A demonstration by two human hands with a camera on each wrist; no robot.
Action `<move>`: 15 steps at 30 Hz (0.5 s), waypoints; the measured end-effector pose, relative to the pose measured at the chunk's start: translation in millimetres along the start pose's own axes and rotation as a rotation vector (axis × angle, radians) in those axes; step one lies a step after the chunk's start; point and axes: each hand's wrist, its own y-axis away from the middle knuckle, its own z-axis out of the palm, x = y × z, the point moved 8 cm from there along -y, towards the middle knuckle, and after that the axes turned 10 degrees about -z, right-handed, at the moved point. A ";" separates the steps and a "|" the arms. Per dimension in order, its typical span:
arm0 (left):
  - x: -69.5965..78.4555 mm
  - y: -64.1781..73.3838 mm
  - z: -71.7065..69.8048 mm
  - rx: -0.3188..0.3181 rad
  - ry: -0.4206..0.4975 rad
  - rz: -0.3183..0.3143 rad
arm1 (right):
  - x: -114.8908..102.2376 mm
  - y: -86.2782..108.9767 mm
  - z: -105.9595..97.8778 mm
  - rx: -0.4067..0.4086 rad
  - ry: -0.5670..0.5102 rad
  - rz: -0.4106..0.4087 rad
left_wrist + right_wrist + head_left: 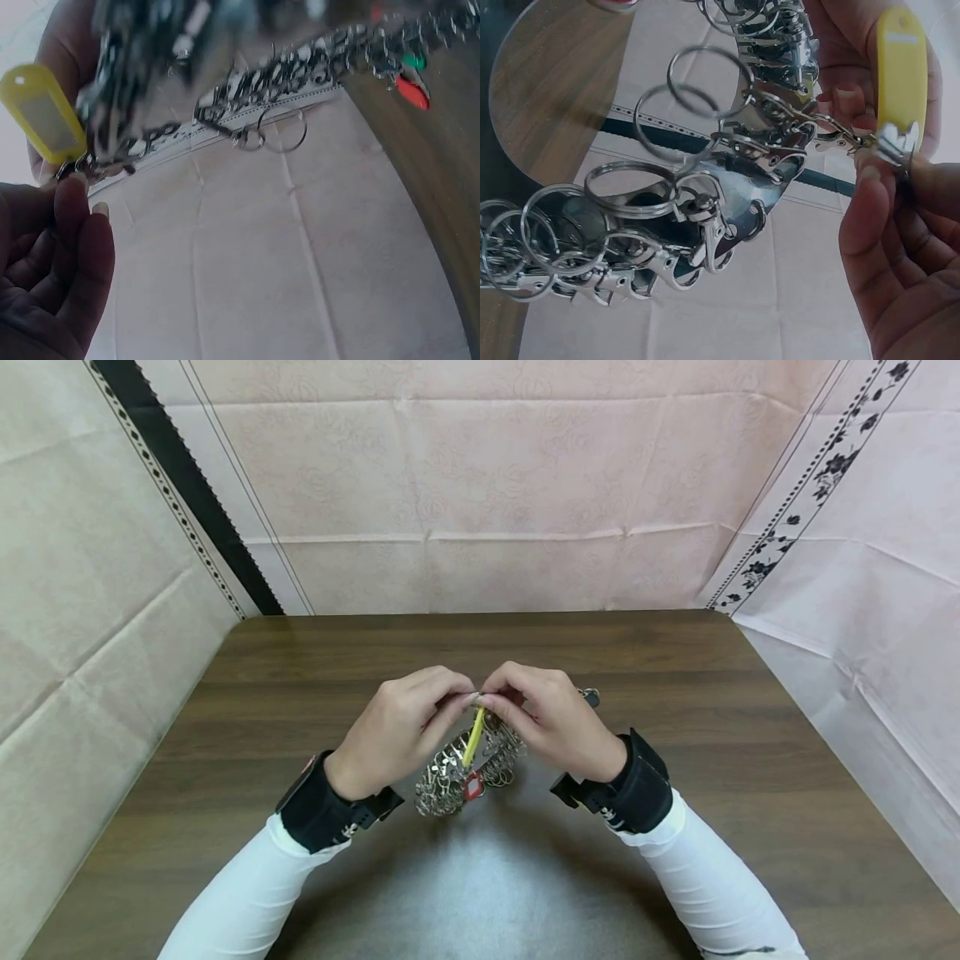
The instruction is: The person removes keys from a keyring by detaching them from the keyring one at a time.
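Over the middle of the table, my left hand [408, 727] and right hand [551, 718] meet at the fingertips. Both pinch the small metal clasp [895, 144] at one end of a yellow key tag [473, 737]; fingers cover part of it. The right wrist view shows the tag standing above the right thumb and forefinger. A linked bunch of silver keyring clasps [442, 779] with round split rings [630, 187] lies below and between the hands. Among it is a red key tag [473, 786]. A green tag [414, 61] shows beside the red one in the left wrist view.
The brown wood-grain table [337, 647] spreads around the hands. Pale patterned cloth [525, 485] hangs behind it and along both sides. More metal clasps [590, 696] show just beyond the right hand.
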 end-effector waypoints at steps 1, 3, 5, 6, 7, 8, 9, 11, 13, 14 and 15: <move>-0.7 0.2 0.5 0.004 0.008 -0.008 | 1.5 0.5 -0.1 0.005 -0.005 0.013; -1.9 0.5 1.8 0.008 0.021 -0.023 | 4.1 1.2 -0.6 0.012 -0.018 0.040; -3.0 0.7 2.6 0.013 0.030 -0.033 | 5.7 1.7 -1.1 0.018 -0.033 0.064; -3.4 0.8 2.8 0.017 0.034 -0.037 | 6.0 1.8 -1.4 0.020 -0.042 0.075; -3.8 0.9 2.9 0.021 0.037 -0.040 | 6.3 1.9 -1.8 0.022 -0.047 0.085; -4.2 0.9 2.8 0.027 0.041 -0.044 | 6.4 2.0 -2.2 0.024 -0.052 0.095; -4.8 0.8 2.7 0.035 0.046 -0.047 | 6.9 2.2 -2.4 0.026 -0.056 0.105; -5.2 0.6 1.9 0.053 0.060 -0.052 | 8.2 2.7 -2.7 0.030 -0.067 0.129; -5.6 0.6 1.3 0.069 0.078 -0.058 | 10.1 3.8 -2.4 0.031 -0.080 0.156; -5.8 0.5 1.0 0.079 0.089 -0.062 | 11.1 4.5 -2.1 0.031 -0.089 0.169; -6.1 0.5 0.8 0.086 0.100 -0.066 | 11.8 5.0 -1.8 0.033 -0.102 0.178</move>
